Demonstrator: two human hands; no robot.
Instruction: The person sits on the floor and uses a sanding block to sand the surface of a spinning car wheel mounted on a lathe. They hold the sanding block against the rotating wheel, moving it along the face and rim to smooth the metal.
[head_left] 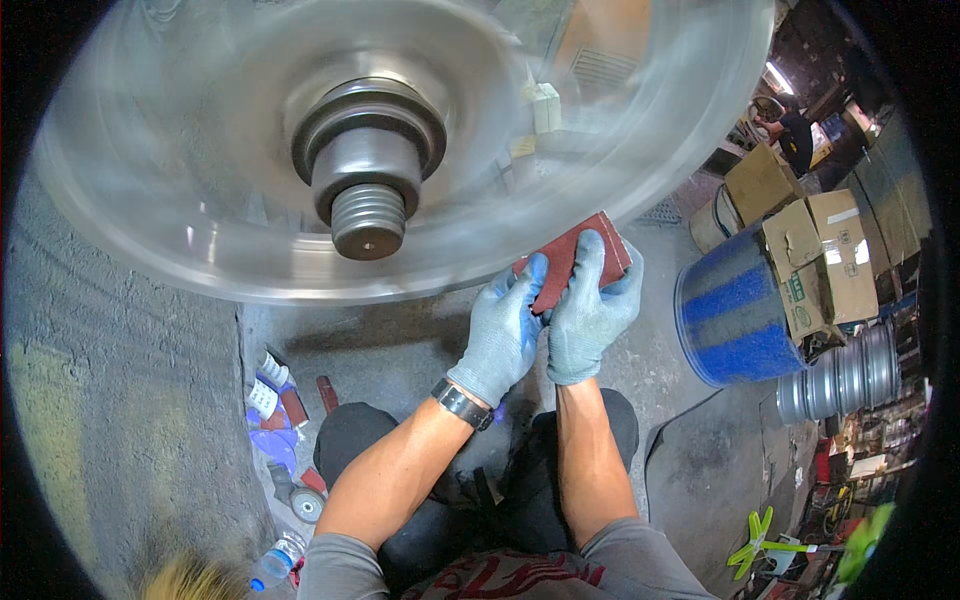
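Observation:
A sheet of reddish-brown sandpaper [563, 262] is pinched between my two gloved hands, just below the rim of a big spoked wheel [300, 275]. The wheel is smeared by spinning. At its middle sits a steel hub with a threaded shaft end [368, 222]. My left hand [502, 325] grips the sheet's left side, thumb on top. The right hand [597, 310] is closed on the other side, its thumb pressed over the paper. Whether the paper touches the wheel I cannot tell.
Left of my knees lie sanding discs [275, 445], an angle grinder [300, 497] and a water bottle [280, 560]. A blue drum [735, 310] stands at right with cardboard boxes [825, 260]. Metal wheel rims [840, 375] lie beside it. Another person [795, 135] is far right.

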